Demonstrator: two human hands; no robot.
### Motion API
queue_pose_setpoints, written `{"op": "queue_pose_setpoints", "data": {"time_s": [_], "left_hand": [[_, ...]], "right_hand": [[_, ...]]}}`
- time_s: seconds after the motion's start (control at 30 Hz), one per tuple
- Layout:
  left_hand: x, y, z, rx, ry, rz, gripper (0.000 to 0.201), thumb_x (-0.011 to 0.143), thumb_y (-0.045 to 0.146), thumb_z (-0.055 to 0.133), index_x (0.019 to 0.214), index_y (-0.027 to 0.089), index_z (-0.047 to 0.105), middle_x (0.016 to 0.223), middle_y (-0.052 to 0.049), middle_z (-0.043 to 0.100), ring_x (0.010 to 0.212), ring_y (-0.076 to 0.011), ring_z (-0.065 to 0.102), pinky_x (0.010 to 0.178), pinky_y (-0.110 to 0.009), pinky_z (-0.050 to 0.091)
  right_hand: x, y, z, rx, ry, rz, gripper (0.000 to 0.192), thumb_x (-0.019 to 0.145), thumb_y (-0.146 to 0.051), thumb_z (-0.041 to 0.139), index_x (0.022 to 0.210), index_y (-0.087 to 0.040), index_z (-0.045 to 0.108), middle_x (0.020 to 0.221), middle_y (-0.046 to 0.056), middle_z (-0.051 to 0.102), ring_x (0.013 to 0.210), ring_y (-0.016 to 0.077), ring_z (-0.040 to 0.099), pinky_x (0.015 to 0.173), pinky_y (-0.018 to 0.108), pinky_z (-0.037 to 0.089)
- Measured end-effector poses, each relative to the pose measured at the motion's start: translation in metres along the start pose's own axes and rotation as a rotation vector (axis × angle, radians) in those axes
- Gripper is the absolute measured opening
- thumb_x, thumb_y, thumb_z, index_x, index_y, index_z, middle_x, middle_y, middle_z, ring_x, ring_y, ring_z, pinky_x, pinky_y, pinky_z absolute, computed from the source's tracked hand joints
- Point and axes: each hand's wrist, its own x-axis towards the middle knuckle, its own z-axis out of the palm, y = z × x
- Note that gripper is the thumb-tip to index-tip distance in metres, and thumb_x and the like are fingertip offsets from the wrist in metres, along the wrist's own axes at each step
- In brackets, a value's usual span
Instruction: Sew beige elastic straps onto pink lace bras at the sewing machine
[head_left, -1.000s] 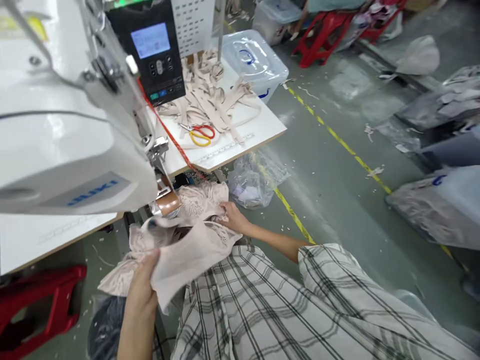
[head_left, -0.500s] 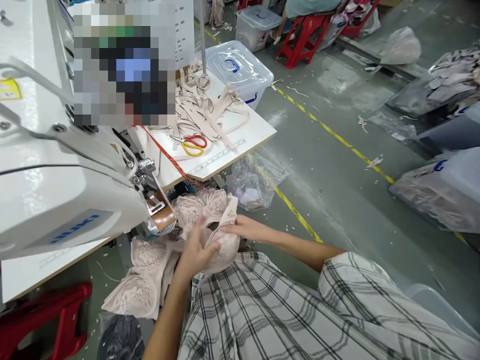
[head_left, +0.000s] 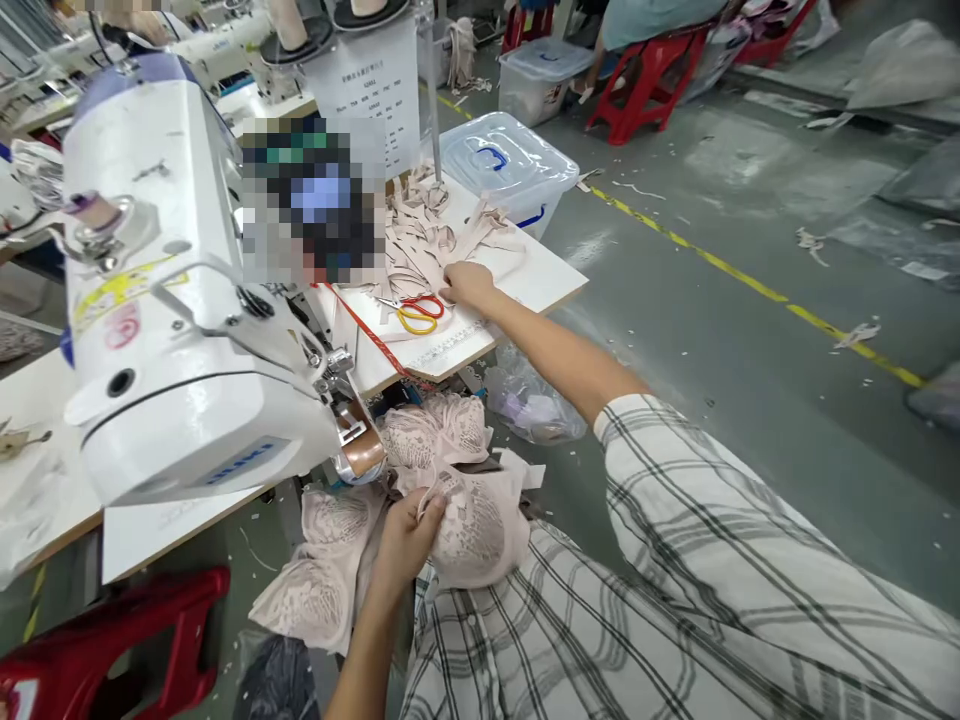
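Observation:
My left hand [head_left: 409, 535] is closed on the edge of a pale pink lace bra [head_left: 480, 530], its thumb pressed on the near cup. The bra rests against my lap, below the sewing machine's arm. Out over the white table, my right hand [head_left: 469, 287] has its fingers pinched at the end of a beige fabric strip [head_left: 431, 262] in a tangled pile; the fingertips are partly hidden. Scissors [head_left: 421, 314] with red and yellow handles lie just left of that hand. More lace bra cups [head_left: 311, 600] hang at the left, and others [head_left: 431, 430] lie under the table edge.
The white sewing machine [head_left: 202, 430] fills the left side. A red tape [head_left: 367, 328] runs over the table [head_left: 540, 285]. Behind it stands a clear lidded box [head_left: 510, 160]. A red stool [head_left: 120, 640] is at lower left, and a plastic bag [head_left: 536, 405] lies below the table.
My right hand has let go of the bra and reached forward to the strips on the table. The left hand keeps the bra, whose lace cup now faces up. The view has shifted left.

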Motion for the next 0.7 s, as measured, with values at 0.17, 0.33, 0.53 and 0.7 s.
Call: {"op": "queue_pose_setpoints", "data": {"time_s": [0.17, 0.33, 0.53, 0.7], "left_hand": [[-0.007, 0.002, -0.005, 0.016, 0.100, 0.029, 0.043, 0.093, 0.052, 0.052, 0.066, 0.020, 0.046, 0.062, 0.003, 0.041, 0.062, -0.0135, 0.040, 0.060, -0.025, 0.032], [-0.006, 0.007, -0.001, 0.023, 0.160, 0.042, 0.038, 0.096, 0.048, 0.049, 0.075, 0.019, 0.060, 0.064, 0.002, 0.046, 0.065, -0.0154, 0.045, 0.062, -0.026, 0.036], [-0.011, 0.003, 0.000, 0.012, 0.192, 0.057, 0.036, 0.097, 0.047, 0.049, 0.080, 0.019, 0.064, 0.063, 0.002, 0.047, 0.062, -0.0146, 0.044, 0.060, -0.026, 0.035], [-0.020, 0.002, -0.017, 0.004, 0.342, 0.028, 0.036, 0.095, 0.045, 0.052, 0.075, 0.017, 0.063, 0.062, 0.002, 0.051, 0.061, -0.0134, 0.046, 0.059, -0.025, 0.036]], "right_hand": [[-0.005, -0.002, 0.010, -0.069, 0.067, -0.034, 0.040, 0.092, -0.033, 0.054, 0.125, -0.011, 0.061, 0.127, 0.021, 0.063, 0.114, 0.0341, 0.059, 0.090, 0.042, 0.048], [0.008, -0.016, 0.015, -0.101, 0.024, -0.007, 0.051, 0.090, -0.049, 0.059, 0.116, -0.007, 0.068, 0.119, 0.025, 0.067, 0.112, 0.0356, 0.062, 0.091, 0.042, 0.050], [0.024, -0.053, 0.005, -0.083, -0.031, 0.055, 0.039, 0.084, -0.032, 0.068, 0.107, -0.001, 0.071, 0.111, 0.031, 0.069, 0.110, 0.0410, 0.065, 0.089, 0.049, 0.051], [-0.002, -0.052, -0.015, 0.017, -0.055, -0.022, 0.034, 0.092, -0.035, 0.060, 0.099, -0.004, 0.073, 0.095, 0.022, 0.072, 0.099, 0.0335, 0.068, 0.084, 0.045, 0.053]]}}
